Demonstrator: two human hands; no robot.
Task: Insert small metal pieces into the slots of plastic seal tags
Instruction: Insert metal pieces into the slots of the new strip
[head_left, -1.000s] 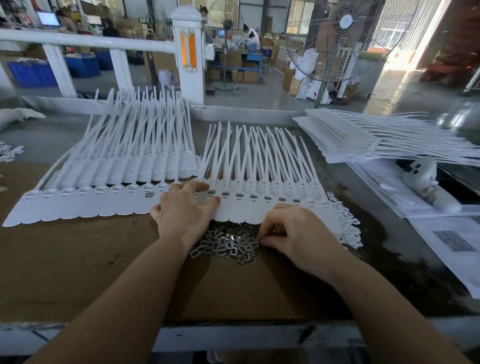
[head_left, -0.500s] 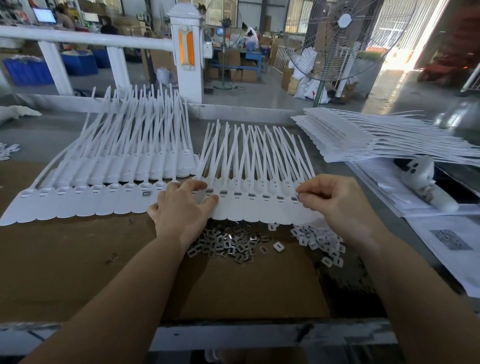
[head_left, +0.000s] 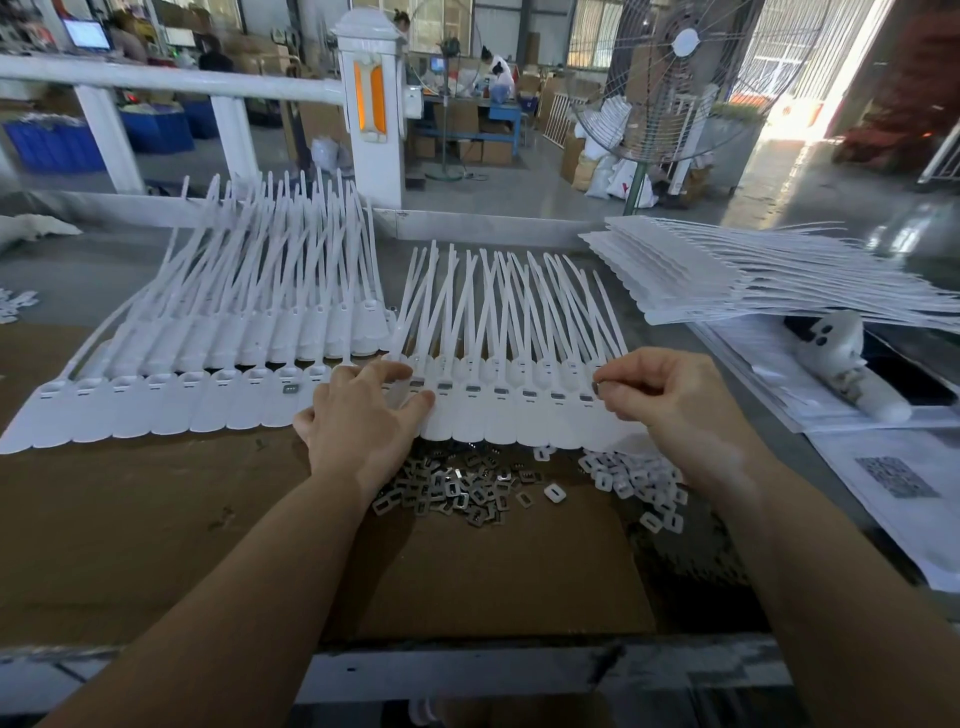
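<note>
Left hand (head_left: 363, 415) flat, fingers spread, pressing near end of row of seal tags (head_left: 498, 410) on cardboard sheet (head_left: 156, 519). Loose metal pieces (head_left: 452, 488) heaped just near of tags, between my wrists. Right hand (head_left: 670, 405) curled, thumb and forefinger pinching small metal piece (head_left: 597, 387) at slot of rightmost tag. White plastic caps (head_left: 634, 478) piled under right wrist. More tags stacked far right (head_left: 727, 275).
</note>
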